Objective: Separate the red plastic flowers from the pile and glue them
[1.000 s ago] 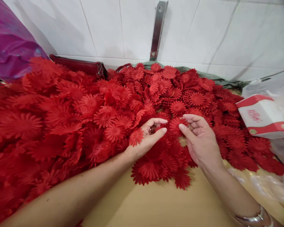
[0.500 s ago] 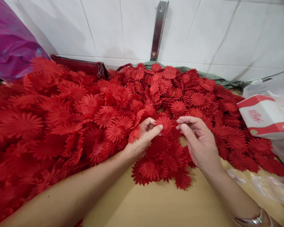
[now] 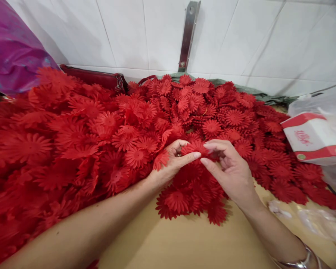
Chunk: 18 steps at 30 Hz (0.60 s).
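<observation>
A red artificial flower layer (image 3: pixel 195 147) with narrow petals sits between the thumb and fingers of my left hand (image 3: pixel 176 158). Another red petal piece (image 3: pixel 161 160) rests against the back of that hand near the thumb's base. At the held flower's right edge, my right hand (image 3: pixel 231 170) has its fingertips against the petals; its thumb is apart from the fingers, below the flower. Directly beneath both hands lies a small heap of red flowers (image 3: pixel 177 201) on the tan tabletop (image 3: pixel 170 243).
A large pile of loose red flowers (image 3: pixel 58 142) covers the left side, with denser stacks (image 3: pixel 235 117) behind and right. A dark red bag (image 3: pixel 92 76) lies against the tiled wall. A white-and-red box (image 3: pixel 310 138) in clear plastic stands right; a purple bag (image 3: pixel 14 48) is left.
My right hand has moved left to the flower's edge, with its thumb and fingers spread wider. My left hand has shifted slightly right, still holding the flower.
</observation>
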Tool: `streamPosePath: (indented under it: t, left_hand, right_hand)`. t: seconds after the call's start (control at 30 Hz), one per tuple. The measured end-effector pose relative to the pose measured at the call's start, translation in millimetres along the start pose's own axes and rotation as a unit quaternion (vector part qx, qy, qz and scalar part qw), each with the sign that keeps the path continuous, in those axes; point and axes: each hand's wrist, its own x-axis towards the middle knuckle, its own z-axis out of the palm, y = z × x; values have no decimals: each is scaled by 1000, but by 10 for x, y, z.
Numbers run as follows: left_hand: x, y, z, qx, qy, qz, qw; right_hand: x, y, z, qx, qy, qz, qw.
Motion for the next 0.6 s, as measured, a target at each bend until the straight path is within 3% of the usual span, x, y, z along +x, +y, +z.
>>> streamPosePath:
  t: [0.13,0.33,0.5,0.6]
  left_hand:
    - [1,36,6,24,-18,10,999]
    - [2,23,13,11,-52,-8,999]
    - [32,-26,22,-52,27,-7,998]
    - [62,-28,30,-123,96,-16,988]
  right_hand:
    - [5,39,-8,-20,-13,5,1000]
    - [37,130,-53,9,31,48,998]
    - [23,250,-37,41,89,72,993]
    - [9,236,-26,55,76,85,992]
